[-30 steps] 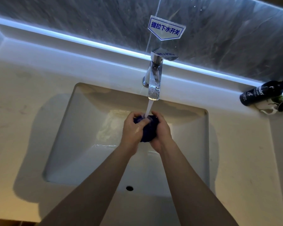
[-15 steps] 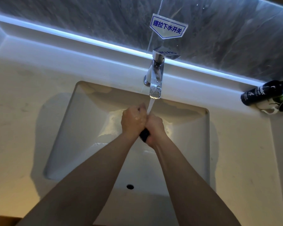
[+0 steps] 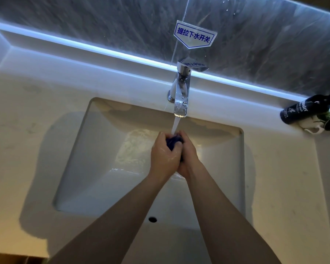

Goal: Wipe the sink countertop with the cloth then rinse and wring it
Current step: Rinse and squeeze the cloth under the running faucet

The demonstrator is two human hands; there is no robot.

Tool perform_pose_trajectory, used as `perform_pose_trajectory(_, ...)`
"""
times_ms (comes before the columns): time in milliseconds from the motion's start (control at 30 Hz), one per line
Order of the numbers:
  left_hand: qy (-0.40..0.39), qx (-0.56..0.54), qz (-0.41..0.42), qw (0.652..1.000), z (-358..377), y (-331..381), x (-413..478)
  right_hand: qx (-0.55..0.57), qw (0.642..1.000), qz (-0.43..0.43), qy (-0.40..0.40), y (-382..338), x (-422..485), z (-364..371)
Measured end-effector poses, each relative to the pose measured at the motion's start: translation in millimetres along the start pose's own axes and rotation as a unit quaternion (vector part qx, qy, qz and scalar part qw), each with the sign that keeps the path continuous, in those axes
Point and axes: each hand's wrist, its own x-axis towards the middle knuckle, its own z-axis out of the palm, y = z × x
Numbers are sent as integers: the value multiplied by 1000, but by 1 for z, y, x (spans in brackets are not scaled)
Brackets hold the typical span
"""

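Observation:
A dark blue cloth (image 3: 173,142) is bunched small between my two hands over the white sink basin (image 3: 95,168). My left hand (image 3: 164,155) and my right hand (image 3: 189,155) are pressed together around it, so only a bit of cloth shows at the top and between the palms. Water runs from the chrome faucet (image 3: 180,96) straight onto the cloth and my fingers. The pale countertop (image 3: 27,130) surrounds the basin.
A dark bottle (image 3: 301,110) lies on its side at the back right corner beside a small white object (image 3: 312,126). A blue-lettered sign (image 3: 194,36) is stuck on the mirror above the faucet. An overflow hole (image 3: 152,219) sits in the basin's near wall.
My hands closed tight and rubbed the cloth under the stream, hiding most of it; now they have shifted a little nearer and more cloth shows at the top.

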Motion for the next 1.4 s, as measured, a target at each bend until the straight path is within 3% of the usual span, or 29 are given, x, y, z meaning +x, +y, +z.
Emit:
perform_pose_trajectory(133,60,72,83,992,9,7,6,25,999,-7,-47,4,-3,8)
perform_pose_trajectory(233,75,150,60,984,9,10,25,24,999,-3,-39,5,-5,14)
perform_pose_trajectory(367,35,169,22,985,2,8,48,-87,996,3,26,-1,-10,23)
perform_pose_trajectory(467,21,142,-51,988,-2,4,64,-168,979,-86,80,-1,-11,25)
perform_pose_trajectory(567,22,141,-113,983,-8,-7,70,-267,931,-235,85,9,-9,17)
perform_pose_trajectory(633,20,103,-154,982,-12,-13,69,-256,926,-264,82,13,-9,12)
perform_pose_trajectory(733,28,18,-154,988,-17,-10,56,-123,967,-204,84,1,-7,6)
perform_pose_trajectory(900,-31,-48,-21,998,-11,8,9,-31,996,-67,41,-10,-5,6)
perform_pose_trajectory(967,-25,-23,42,999,-3,10,0,-15,999,-36,2,-10,-12,9)
perform_pose_trajectory(1067,46,41,87,994,5,13,3,22,998,-44,-34,-3,-15,15)
perform_pose_trajectory(1233,87,167,69,980,9,10,26,17,998,-51,-15,2,-18,25)
perform_pose_trajectory(1333,44,167,42,984,2,3,49,-63,997,-25,35,-6,-22,29)
perform_pose_trajectory(1400,6,184,40,982,-2,-4,61,-111,990,-51,67,-7,-24,30)
